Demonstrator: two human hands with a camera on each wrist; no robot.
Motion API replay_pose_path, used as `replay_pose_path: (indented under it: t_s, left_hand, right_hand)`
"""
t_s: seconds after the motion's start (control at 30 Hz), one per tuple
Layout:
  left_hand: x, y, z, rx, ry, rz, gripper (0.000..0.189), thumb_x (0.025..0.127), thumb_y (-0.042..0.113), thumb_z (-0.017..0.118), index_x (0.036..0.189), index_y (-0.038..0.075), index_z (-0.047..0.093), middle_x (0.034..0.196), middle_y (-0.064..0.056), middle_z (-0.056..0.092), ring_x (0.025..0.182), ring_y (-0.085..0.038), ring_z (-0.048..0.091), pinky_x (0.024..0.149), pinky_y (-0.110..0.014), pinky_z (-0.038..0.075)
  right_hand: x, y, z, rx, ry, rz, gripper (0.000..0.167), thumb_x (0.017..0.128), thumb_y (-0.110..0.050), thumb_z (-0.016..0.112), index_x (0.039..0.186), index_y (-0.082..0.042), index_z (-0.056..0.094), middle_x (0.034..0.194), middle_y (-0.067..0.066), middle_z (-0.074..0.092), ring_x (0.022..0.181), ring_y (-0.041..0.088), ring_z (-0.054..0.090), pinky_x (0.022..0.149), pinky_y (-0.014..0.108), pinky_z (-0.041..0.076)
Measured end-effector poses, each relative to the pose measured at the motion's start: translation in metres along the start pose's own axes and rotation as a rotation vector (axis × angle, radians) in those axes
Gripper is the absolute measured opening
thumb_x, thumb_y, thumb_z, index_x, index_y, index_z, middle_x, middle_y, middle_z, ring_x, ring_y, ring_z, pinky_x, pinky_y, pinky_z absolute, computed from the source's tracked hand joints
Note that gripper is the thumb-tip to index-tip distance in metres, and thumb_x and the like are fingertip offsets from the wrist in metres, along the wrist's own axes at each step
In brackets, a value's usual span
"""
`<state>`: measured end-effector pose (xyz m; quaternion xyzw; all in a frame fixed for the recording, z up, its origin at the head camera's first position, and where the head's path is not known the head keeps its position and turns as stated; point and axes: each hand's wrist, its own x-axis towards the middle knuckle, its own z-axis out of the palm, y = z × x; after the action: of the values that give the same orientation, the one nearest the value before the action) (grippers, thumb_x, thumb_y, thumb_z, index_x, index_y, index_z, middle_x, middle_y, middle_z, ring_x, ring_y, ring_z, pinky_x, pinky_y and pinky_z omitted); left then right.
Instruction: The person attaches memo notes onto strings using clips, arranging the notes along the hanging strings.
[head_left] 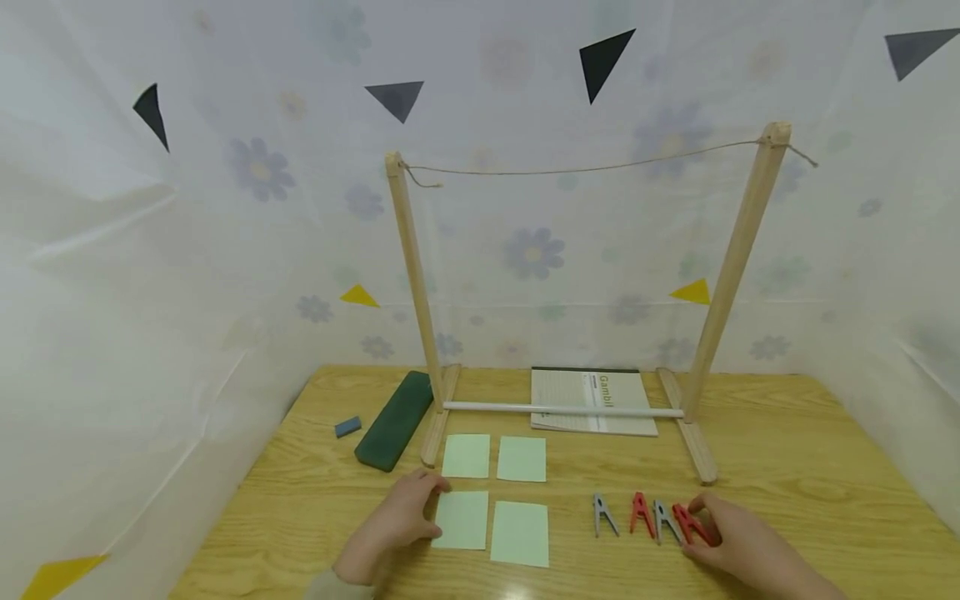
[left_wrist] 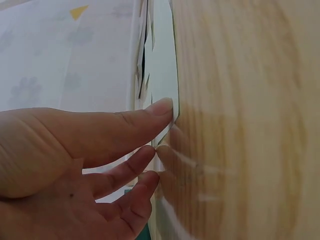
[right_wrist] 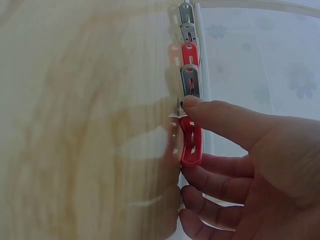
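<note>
Head view, L to R: L hand (head_left: pixel 397 512), grip apart, thumb touching the L edge of the near-L pale-green square paper note (head_left: pixel 461 521), flat on the wood-grain bench (head_left: pixel 285 533). Prob. v. light, bendy, easily creased; best lifted by an edge/corner. Three more pale-green paper squares (head_left: pixel 522 459) lie near it. Well R of those, three slim A-shaped grey & red clips (head_left: pixel 639 514), prob. plastic, then the end red A-shaped clip (head_left: pixel 688 523), R hand's (head_left: pixel 742 537) grip closed round it, seemingly lightly. Clip shd be light, stiff, springy, maybe slick; pinch the splayed legs.
</note>
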<state>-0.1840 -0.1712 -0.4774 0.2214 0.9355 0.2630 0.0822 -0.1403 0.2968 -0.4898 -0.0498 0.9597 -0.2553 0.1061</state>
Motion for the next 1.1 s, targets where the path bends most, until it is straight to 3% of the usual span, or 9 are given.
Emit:
replay_pose_path:
  t_s: [0.23,0.67,1.1]
  left_hand:
    - [0.002,-0.001,-0.001,-0.016,-0.02,-0.018,0.044,0.07,0.005,0.088,0.104,0.006,0.062,0.112,-0.012,0.055,0.107,-0.032,0.053,0.094,-0.052,0.046]
    - [-0.001,0.002,-0.003,-0.037,-0.036,0.016,0.053,0.071,0.004,0.087,0.116,0.002,0.059,0.115,-0.012,0.056,0.109,-0.034,0.052,0.096,-0.051,0.045]
    - [0.002,0.001,-0.004,-0.067,-0.052,-0.013,0.055,0.072,0.002,0.087,0.117,0.004,0.057,0.116,-0.014,0.056,0.112,-0.034,0.05,0.095,-0.05,0.045]
  right_hand:
    - [-0.002,0.006,-0.002,0.021,-0.033,0.012,0.053,0.078,-0.037,0.083,0.111,-0.003,0.059,0.079,-0.004,0.058,0.065,0.003,0.048,0.058,0.024,0.042]
    - [-0.005,0.011,-0.002,0.022,-0.02,-0.031,0.054,0.079,-0.036,0.083,0.112,-0.002,0.058,0.077,-0.004,0.055,0.062,0.001,0.044,0.056,0.023,0.04]
    - [-0.005,0.015,-0.01,0.054,-0.038,-0.012,0.046,0.08,-0.029,0.083,0.11,-0.003,0.059,0.079,-0.003,0.059,0.067,0.003,0.05,0.059,0.024,0.044]
